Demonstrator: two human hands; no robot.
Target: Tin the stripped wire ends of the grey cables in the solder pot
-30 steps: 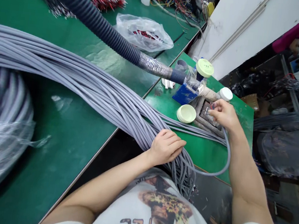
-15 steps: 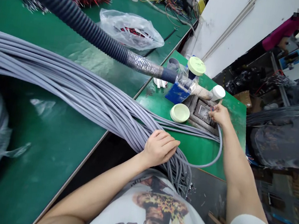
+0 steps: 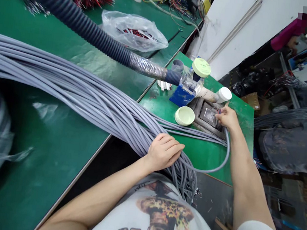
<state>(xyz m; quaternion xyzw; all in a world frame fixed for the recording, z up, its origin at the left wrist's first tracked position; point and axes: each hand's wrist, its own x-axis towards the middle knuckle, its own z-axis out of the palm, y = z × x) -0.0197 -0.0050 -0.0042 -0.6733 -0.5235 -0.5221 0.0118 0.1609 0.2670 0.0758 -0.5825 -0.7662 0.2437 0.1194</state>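
A thick bundle of grey cables (image 3: 94,101) runs from the left across the tables and droops in front of my body. My left hand (image 3: 165,151) lies over the bundle, its fingers together and curled round some cables. At the right, my right hand (image 3: 227,118) pinches the end of one grey cable (image 3: 226,158), which loops back to the bundle. Thin stripped wires at that end point over the square, shiny well of what looks like a solder pot (image 3: 208,114). Whether the wire tips touch its surface I cannot tell.
A ribbed dark hose (image 3: 96,36) comes down to the pot beside a blue block (image 3: 182,95). Around it stand a pale open tub (image 3: 184,116), a yellow-green lid (image 3: 201,67) and a white jar (image 3: 224,95). A plastic bag (image 3: 135,31) lies behind. Another person's sleeve (image 3: 285,37) shows far right.
My right hand and the wire ends have shifted very slightly to the right. My left hand stays on the bundle.
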